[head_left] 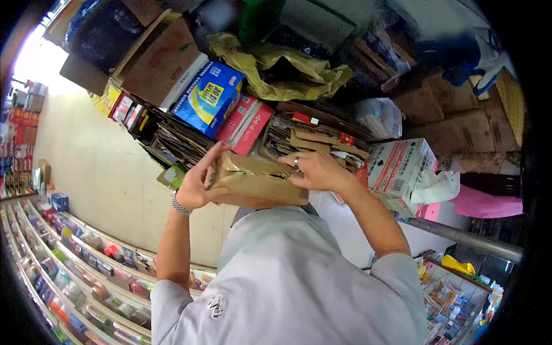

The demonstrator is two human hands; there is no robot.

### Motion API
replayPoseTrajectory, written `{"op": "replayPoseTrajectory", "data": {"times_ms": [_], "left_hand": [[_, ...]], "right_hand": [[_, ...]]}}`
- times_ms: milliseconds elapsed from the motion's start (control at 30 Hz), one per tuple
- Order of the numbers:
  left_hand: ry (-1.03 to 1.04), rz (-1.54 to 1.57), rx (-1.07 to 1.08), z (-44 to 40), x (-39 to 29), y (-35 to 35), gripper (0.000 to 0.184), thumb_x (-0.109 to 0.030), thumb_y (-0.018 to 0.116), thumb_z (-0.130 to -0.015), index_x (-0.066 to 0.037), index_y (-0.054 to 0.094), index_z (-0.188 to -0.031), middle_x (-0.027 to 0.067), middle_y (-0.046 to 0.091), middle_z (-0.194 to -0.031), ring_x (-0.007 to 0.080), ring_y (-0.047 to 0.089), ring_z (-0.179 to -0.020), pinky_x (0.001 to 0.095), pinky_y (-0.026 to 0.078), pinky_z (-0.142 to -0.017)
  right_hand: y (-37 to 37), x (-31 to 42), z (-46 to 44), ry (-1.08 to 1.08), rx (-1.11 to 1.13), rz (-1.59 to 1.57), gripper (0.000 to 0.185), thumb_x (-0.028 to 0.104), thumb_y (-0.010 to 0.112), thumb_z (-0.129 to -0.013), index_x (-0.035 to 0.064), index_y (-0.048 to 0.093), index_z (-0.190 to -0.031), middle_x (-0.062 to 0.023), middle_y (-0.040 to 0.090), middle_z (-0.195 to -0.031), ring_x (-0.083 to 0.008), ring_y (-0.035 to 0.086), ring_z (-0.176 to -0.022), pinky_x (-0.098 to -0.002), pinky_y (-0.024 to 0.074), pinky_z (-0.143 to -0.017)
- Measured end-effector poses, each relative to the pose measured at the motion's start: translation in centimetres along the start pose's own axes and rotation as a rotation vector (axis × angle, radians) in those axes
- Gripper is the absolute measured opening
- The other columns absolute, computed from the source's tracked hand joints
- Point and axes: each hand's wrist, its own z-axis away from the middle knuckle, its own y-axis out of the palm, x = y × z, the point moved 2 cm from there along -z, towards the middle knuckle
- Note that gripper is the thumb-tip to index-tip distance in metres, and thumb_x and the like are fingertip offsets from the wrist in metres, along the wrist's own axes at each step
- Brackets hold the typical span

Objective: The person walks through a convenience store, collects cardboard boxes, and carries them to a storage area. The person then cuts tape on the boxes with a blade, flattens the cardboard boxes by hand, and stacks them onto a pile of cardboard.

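A small brown cardboard box point(253, 185) is held close in front of my body, with a gap along its taped upper side. My left hand point(198, 181) grips its left end, thumb on the near face and fingers over the far edge. At the right end, my right hand point(315, 171), with a ring on one finger, has its curled fingers on the upper edge by the gap. What is inside the box is hidden. Just beyond it lie a red box point(245, 123) and a carton of flattened cardboard point(299, 138).
A blue box point(208, 98) and a yellow plastic sack point(276, 69) lie on the pile ahead. To the right stand a white printed carton point(399, 169) and a metal rail point(466, 237). Stocked shelves point(86, 276) run along the lower left, beside pale floor point(92, 149).
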Motion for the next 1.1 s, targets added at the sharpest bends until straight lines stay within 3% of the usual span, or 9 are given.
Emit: {"op": "replayPoseTrajectory", "data": {"times_ms": [200, 333, 500, 633, 800, 867, 933, 1033, 1100], "left_hand": [[0.202, -0.476, 0.177, -0.9, -2.5, 1.8, 0.096, -0.005, 0.074, -0.06, 0.002, 0.03, -0.146, 0.0167, 0.046, -0.143, 0.0319, 0.045, -0.13, 0.0383, 0.03, -0.11], [0.125, -0.425, 0.249, -0.8, -3.1, 1.8, 0.096, -0.014, 0.078, -0.063, 0.001, 0.032, -0.146, 0.0144, 0.048, -0.143, 0.031, 0.045, -0.131, 0.0402, 0.031, -0.109], [0.063, -0.327, 0.257, -0.4, -2.5, 1.4, 0.1, -0.009, 0.078, -0.059, -0.004, 0.032, -0.148, 0.0133, 0.046, -0.145, 0.0314, 0.046, -0.131, 0.0406, 0.032, -0.109], [0.109, -0.323, 0.274, -0.5, -1.7, 1.0, 0.098, -0.015, 0.08, -0.063, 0.001, 0.031, -0.147, 0.0145, 0.048, -0.143, 0.0299, 0.045, -0.131, 0.0383, 0.032, -0.109], [0.193, -0.352, 0.219, -1.9, -2.4, 1.7, 0.096, -0.015, 0.082, -0.06, -0.003, 0.038, -0.144, 0.015, 0.052, -0.139, 0.0322, 0.054, -0.121, 0.0394, 0.035, -0.106], [0.211, -0.388, 0.204, -2.1, -1.9, 2.9, 0.095, -0.017, 0.082, -0.06, -0.003, 0.039, -0.143, 0.0152, 0.054, -0.136, 0.0316, 0.055, -0.118, 0.039, 0.035, -0.105], [0.049, -0.549, 0.544, -1.5, -0.1, 6.1, 0.091, -0.024, 0.083, -0.066, 0.001, 0.039, -0.142, 0.0191, 0.056, -0.131, 0.0342, 0.057, -0.114, 0.0398, 0.043, -0.099], [0.093, -0.489, 0.304, -2.2, 0.6, 4.3, 0.094, -0.023, 0.085, -0.062, 0.003, 0.04, -0.141, 0.0191, 0.057, -0.131, 0.0319, 0.057, -0.117, 0.0381, 0.043, -0.101], [0.009, -0.332, 0.093, -1.6, 1.5, 2.1, 0.103, -0.023, 0.088, -0.058, 0.003, 0.036, -0.142, 0.0181, 0.055, -0.134, 0.0283, 0.053, -0.124, 0.0371, 0.039, -0.106]], "right_hand": [[-0.4, 3.7, -1.2, -0.194, -0.103, 0.131, 0.045, 0.019, 0.062, -0.079, 0.0113, 0.058, -0.123, -0.0129, 0.067, -0.106, -0.0333, 0.067, -0.081, -0.0446, 0.0542, -0.068], [0.1, 4.9, -1.0, -0.177, 0.12, 0.249, 0.047, 0.015, 0.064, -0.08, 0.0055, 0.056, -0.125, -0.0132, 0.069, -0.103, -0.0296, 0.067, -0.082, -0.0381, 0.0547, -0.07], [3.1, 1.4, -1.0, -0.045, -0.16, -0.457, 0.037, 0.014, 0.063, -0.082, 0.0084, 0.061, -0.119, -0.0114, 0.07, -0.09, -0.027, 0.068, -0.077, -0.0373, 0.0544, -0.066], [2.4, 2.4, -1.3, -0.051, -0.01, -0.195, 0.034, 0.013, 0.064, -0.082, 0.0088, 0.063, -0.116, -0.0097, 0.07, -0.088, -0.0253, 0.068, -0.074, -0.0362, 0.0536, -0.063], [0.1, 5.7, -2.1, -0.528, -0.292, 0.382, 0.032, 0.016, 0.067, -0.08, 0.0093, 0.065, -0.111, -0.0065, 0.07, -0.086, -0.022, 0.065, -0.061, -0.0325, 0.0519, -0.052], [0.0, 6.4, -2.3, -0.583, -0.357, 0.234, 0.03, 0.014, 0.067, -0.082, 0.0066, 0.065, -0.11, -0.0067, 0.07, -0.085, -0.0228, 0.065, -0.062, -0.0339, 0.0515, -0.055], [-0.9, 7.3, -2.9, -0.642, -0.411, 0.08, 0.028, 0.012, 0.067, -0.083, 0.0038, 0.066, -0.109, -0.007, 0.07, -0.083, -0.0237, 0.065, -0.064, -0.0353, 0.051, -0.057], [-3.1, 5.7, -4.3, -0.332, -0.812, 0.008, 0.032, 0.022, 0.069, -0.085, 0.0015, 0.066, -0.109, -0.0135, 0.07, -0.087, -0.0307, 0.067, -0.07, -0.0373, 0.0529, -0.063], [-2.9, 5.1, -3.0, -0.105, -0.489, -0.061, 0.034, 0.028, 0.069, -0.085, 0.0016, 0.066, -0.107, -0.0143, 0.07, -0.09, -0.0326, 0.067, -0.074, -0.0382, 0.0534, -0.068]]}}
